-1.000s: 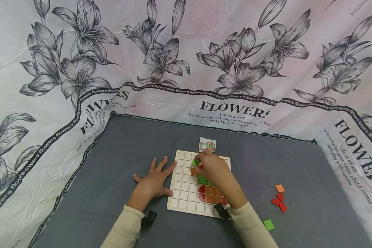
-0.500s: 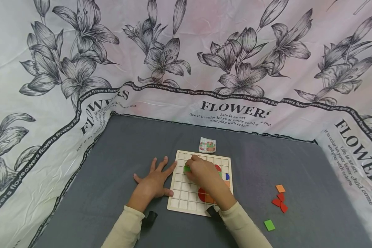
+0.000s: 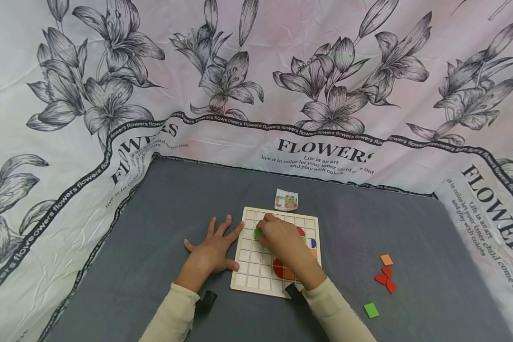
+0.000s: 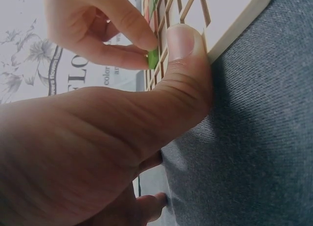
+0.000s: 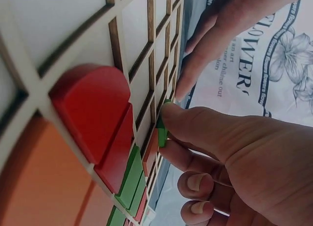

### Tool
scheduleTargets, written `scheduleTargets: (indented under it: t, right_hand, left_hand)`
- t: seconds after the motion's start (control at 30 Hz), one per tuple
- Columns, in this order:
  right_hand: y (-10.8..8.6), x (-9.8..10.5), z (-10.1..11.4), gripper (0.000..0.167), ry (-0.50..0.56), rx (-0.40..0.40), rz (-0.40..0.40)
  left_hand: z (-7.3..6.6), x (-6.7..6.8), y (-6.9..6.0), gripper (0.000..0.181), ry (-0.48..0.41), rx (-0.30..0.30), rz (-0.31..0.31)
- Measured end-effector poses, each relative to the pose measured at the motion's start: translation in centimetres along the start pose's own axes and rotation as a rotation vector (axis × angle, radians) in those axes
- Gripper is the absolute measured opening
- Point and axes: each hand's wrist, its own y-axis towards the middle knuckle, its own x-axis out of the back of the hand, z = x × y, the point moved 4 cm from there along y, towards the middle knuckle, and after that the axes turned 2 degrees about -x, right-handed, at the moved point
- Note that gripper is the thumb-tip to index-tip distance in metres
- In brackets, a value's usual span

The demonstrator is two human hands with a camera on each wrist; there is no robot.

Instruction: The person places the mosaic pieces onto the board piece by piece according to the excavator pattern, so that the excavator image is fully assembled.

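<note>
A wooden grid board [image 3: 254, 270] lies on the grey cloth, with red, orange, green and blue-and-white tiles set in its right part. My right hand [image 3: 284, 240] is over the board, its thumb and finger pinching a green tile [image 5: 162, 134] at a cell in the upper left area. An orange tile [image 5: 150, 152] sits right beside that green tile in the right wrist view. My left hand [image 3: 211, 251] is spread at the board's left edge, thumb [image 4: 182, 47] and a fingertip touching the rim. The right hand hides some of the middle tiles.
Behind the board lies a small printed pattern card [image 3: 286, 200]. To the right are a loose orange square [image 3: 386, 260], several red curved pieces [image 3: 386, 279] and a green square [image 3: 371, 310]. A flower-printed curtain [image 3: 325, 95] borders the table at the back and sides.
My right hand has moved left and slightly toward me across the board with the green tile, then stayed there. The left hand has kept its place.
</note>
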Motion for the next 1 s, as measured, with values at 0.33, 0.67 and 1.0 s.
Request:
scheduleTargets:
  t: [0.33,0.67,1.0]
  right_hand:
    - [0.03,-0.14,-0.02,0.016,0.006,0.026,-0.006]
    - [0.23,-0.07,-0.11,0.02,0.014,0.018,0.011]
    - [0.25,-0.13,-0.09,0.017,0.002,-0.007,0.041]
  left_hand:
    - [0.01,0.16,-0.09,0.106,-0.006,0.002,-0.008]
    - [-0.13,0.22,-0.04,0.106,0.002,-0.003,-0.004]
    - [-0.06,0.0,0.06,0.107,0.009,-0.003,-0.004]
